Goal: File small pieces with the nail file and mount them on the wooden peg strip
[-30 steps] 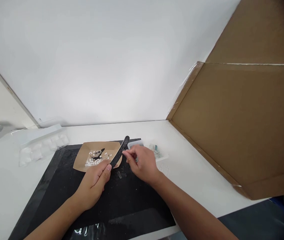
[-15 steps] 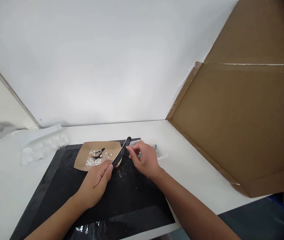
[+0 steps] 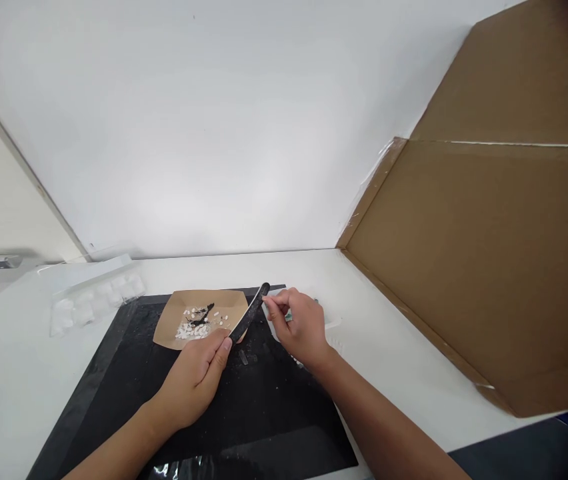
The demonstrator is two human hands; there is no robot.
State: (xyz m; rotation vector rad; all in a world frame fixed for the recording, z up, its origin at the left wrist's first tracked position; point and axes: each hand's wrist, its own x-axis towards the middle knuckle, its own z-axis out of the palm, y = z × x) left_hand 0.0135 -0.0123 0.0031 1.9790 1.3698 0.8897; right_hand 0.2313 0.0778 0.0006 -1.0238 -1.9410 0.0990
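My left hand [image 3: 195, 380] grips the lower end of a dark, narrow file-like strip [image 3: 250, 313] with a pale edge, which slants up to the right. Close to the strip's upper end is my right hand [image 3: 298, 325], its thumb and forefinger pinched together; whatever they hold is too small to name. Behind my left hand a brown paper tray [image 3: 167, 325] holds many white chips [image 3: 184, 330] and some black scraps [image 3: 204, 317]. The strip passes in front of the tray's right side.
A black mat [image 3: 244, 413] lies under my hands, with a small clear piece [image 3: 243, 358] on it. At the left is a clear plastic case [image 3: 97, 297] with compartments. Brown cardboard [image 3: 479, 267] stands at the right. Part of a whitish tray [image 3: 333, 323] shows behind my right hand.
The whole view has shifted slightly, so everything appears a little lower and further right. Both hands keep nearly the same pose around the strip.
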